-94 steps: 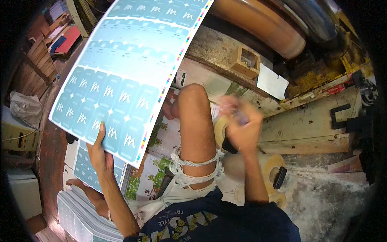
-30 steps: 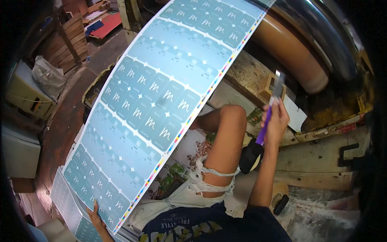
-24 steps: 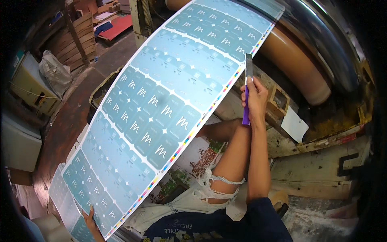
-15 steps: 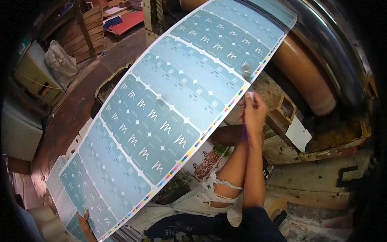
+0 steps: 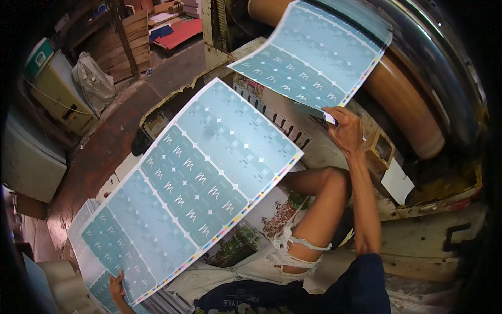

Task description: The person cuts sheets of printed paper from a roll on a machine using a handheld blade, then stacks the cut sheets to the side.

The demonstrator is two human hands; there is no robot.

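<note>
A large teal and light-blue printed sheet (image 5: 209, 172) slants across my lap, with a colour-bar strip down its right edge. My left hand (image 5: 117, 288) grips it near its lower end, thumb on top. Another printed sheet (image 5: 319, 49) of the same pattern hangs from the machine's rollers, its lower edge curling free. My right hand (image 5: 346, 131) is closed at that sheet's lower right corner. Between its fingers is a small white and purple thing (image 5: 329, 117) whose kind I cannot make out. A gap separates the two sheets.
A brown roller (image 5: 408, 110) and a shiny dark roller (image 5: 444, 68) curve along the right. Beneath them sit a small wooden box (image 5: 377, 146) and a white card (image 5: 397, 180). Stacked sheets (image 5: 164, 302) lie by my lap. A pale sack (image 5: 94, 83) stands at far left.
The printed length that ran unbroken to the rollers is now in two pieces. The near sheet's far end has dropped toward me. My right hand has moved up and slightly right.
</note>
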